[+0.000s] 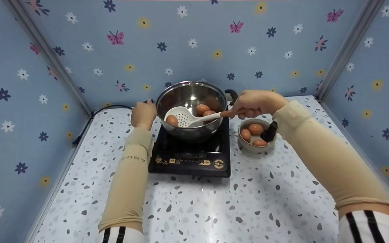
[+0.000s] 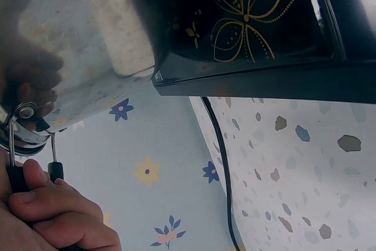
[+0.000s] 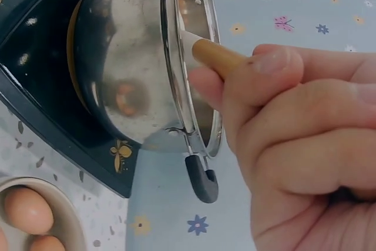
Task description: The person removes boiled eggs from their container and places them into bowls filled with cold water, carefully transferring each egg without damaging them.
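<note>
A steel pot (image 1: 194, 133) with black side handles stands on a black induction cooktop (image 1: 189, 168). My left hand (image 1: 144, 114) grips the pot's left handle (image 2: 56, 171), fingers curled round it. In my right hand (image 1: 253, 103) is the wooden handle (image 3: 220, 58) of a white slotted skimmer (image 1: 184, 116), whose perforated head is down inside the pot. One brown egg (image 1: 172, 120) lies at the left of the skimmer's head. More brown eggs (image 1: 202, 108) rest in the pot's right side, partly hidden behind the skimmer's shaft.
A beige bowl (image 1: 253, 148) holding three brown eggs (image 1: 255, 129) stands right of the cooktop, under my right wrist. A small black device (image 1: 269, 132) at that wrist overlaps the bowl. A black cord (image 1: 91, 118) runs along the left back. Flower-patterned walls enclose the speckled table (image 1: 194, 209).
</note>
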`<state>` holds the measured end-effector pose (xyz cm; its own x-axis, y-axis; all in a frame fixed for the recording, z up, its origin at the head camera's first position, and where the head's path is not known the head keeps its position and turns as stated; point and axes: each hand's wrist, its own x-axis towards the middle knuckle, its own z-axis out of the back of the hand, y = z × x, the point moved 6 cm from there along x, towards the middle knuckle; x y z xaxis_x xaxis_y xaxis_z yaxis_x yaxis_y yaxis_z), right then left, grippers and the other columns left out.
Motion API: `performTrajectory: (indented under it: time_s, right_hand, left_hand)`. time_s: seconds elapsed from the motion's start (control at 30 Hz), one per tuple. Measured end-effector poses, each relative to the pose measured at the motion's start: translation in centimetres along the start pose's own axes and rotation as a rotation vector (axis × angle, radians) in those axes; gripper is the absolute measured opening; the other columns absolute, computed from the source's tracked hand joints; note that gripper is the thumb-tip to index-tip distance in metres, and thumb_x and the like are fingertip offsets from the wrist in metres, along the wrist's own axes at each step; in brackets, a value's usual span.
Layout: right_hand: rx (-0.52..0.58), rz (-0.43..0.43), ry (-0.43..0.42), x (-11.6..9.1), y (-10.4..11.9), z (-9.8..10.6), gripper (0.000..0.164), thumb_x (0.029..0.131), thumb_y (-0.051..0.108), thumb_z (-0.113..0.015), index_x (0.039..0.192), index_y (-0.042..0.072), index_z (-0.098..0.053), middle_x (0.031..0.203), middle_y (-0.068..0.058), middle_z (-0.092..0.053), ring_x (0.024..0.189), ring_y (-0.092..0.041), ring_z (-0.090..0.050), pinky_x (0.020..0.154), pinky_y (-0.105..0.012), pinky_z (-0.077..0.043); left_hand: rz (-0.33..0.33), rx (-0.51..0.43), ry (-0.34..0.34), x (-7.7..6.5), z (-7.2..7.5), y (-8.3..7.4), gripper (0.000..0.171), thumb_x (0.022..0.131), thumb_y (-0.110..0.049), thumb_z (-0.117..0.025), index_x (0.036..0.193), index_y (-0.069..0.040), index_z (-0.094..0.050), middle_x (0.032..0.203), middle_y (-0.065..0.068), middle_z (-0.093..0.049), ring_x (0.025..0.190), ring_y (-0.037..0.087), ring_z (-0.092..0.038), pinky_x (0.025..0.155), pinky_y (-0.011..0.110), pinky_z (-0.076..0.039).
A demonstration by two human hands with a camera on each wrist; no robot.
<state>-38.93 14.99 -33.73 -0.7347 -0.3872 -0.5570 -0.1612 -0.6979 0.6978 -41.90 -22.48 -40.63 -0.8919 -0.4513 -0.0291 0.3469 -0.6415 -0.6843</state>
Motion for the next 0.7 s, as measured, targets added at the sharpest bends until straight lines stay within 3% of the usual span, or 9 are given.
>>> performTrajectory:
  time_s: [0.23,0.5,0.7]
  right_hand:
    - [0.101,0.049,0.008,0.4,-1.5,-0.1,0.032,0.107,0.018,-0.060,0.127,-0.002,-0.074,0.062,0.003,-0.057,0.045,-0.006,-0.033,0.047,-0.023,-0.029]
    - [0.208,0.107,-0.016,0.2,-3.1,-0.4,0.023,0.107,0.018,-0.060,0.110,0.003,-0.077,0.062,0.003,-0.055,0.047,-0.008,-0.033,0.047,-0.023,-0.028]
    - [0.259,0.121,-0.037,-0.4,-3.4,-0.7,0.025,0.109,0.018,-0.061,0.115,-0.001,-0.076,0.063,0.002,-0.060,0.046,-0.006,-0.036,0.047,-0.022,-0.030]
  left_hand:
    - [-0.007,-0.013,-0.005,0.0,-0.2,0.0,0.058,0.117,-0.039,-0.037,0.137,0.005,-0.069,0.137,0.028,-0.071,0.122,0.045,-0.071,0.097,0.061,-0.058]
    - [-0.007,-0.019,-0.010,0.0,-0.3,0.1,0.058,0.116,-0.039,-0.038,0.137,0.005,-0.070,0.137,0.027,-0.071,0.123,0.045,-0.071,0.098,0.061,-0.057]
    - [-0.023,0.001,-0.016,0.1,-0.2,0.1,0.057,0.116,-0.037,-0.037,0.137,0.005,-0.069,0.136,0.029,-0.072,0.122,0.046,-0.071,0.098,0.061,-0.058]
